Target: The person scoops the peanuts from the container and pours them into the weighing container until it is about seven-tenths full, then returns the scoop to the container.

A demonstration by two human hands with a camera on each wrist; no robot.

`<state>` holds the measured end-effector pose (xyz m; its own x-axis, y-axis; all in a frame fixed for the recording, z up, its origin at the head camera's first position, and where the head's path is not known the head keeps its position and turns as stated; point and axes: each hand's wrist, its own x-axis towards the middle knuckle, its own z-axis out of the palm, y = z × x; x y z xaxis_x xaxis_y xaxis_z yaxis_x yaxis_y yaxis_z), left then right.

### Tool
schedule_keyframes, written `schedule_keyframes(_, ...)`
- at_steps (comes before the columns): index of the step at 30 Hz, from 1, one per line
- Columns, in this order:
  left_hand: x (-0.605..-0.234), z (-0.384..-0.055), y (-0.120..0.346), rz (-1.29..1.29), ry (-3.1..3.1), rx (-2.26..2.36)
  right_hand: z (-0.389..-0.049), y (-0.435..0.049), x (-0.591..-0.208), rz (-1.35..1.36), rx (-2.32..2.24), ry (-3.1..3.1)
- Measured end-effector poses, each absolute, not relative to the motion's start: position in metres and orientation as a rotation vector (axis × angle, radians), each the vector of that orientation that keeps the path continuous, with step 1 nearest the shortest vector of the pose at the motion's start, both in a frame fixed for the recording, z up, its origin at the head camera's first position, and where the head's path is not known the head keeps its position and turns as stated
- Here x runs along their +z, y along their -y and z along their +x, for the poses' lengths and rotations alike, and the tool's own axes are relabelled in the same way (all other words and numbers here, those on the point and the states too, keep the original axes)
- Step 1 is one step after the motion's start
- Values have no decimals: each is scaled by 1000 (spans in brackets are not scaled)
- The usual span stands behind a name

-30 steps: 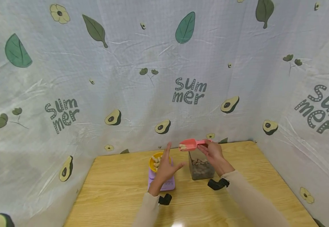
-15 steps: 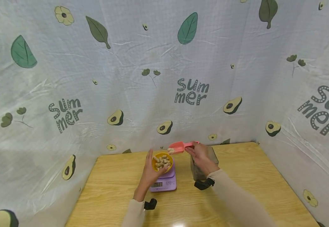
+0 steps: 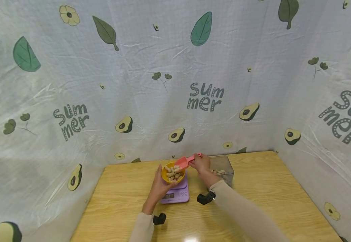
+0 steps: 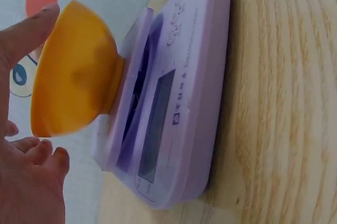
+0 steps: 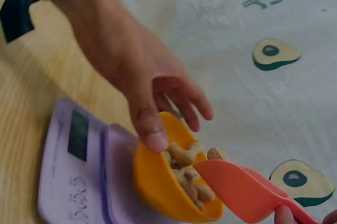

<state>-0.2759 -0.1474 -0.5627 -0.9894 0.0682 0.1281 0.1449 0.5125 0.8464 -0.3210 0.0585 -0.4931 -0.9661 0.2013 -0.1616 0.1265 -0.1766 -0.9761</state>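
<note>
A yellow bowl [image 3: 164, 177] of unshelled peanuts [image 3: 171, 175] stands on a purple kitchen scale [image 3: 175, 198]. Curved round the bowl's left side, my left hand [image 3: 158, 186] has its thumb on the near rim and its fingers towards the far side. My right hand [image 3: 202, 164] grips a pink scoop [image 3: 183, 162] by its handle. In the head view the scoop tips down over the bowl's right side, peanuts at its mouth. The right wrist view has the scoop's edge [image 5: 231, 187] at the bowl's rim; only fingertips of the right hand show there.
A clear grey-tinted bin [image 3: 224, 164] with more peanuts stands right of the scale, partly behind my right hand and forearm. All of this is on a wooden table [image 3: 118, 201]. A patterned curtain [image 3: 145, 101] hangs right behind the table's back edge.
My left hand has moved from in front of the bowl to its left side and round it. The right hand has brought the scoop leftward from above the bin and tipped it over the bowl.
</note>
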Motion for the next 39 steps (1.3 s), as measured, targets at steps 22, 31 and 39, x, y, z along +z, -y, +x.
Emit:
schedule_keyframes(22, -563, -273, 153, -215, 2669, -1431, -307, -81, -485, 69, 2059, 1936)
schedule_keyframes(31, -550, -259, 151, -229, 2635, -1418, -290, -132, -471, -129, 2264, 1752)
schedule_keyframes(39, -534, -251, 144, -338, 2562, -1459, -279, -175, -469, -198, 2200, 1628)
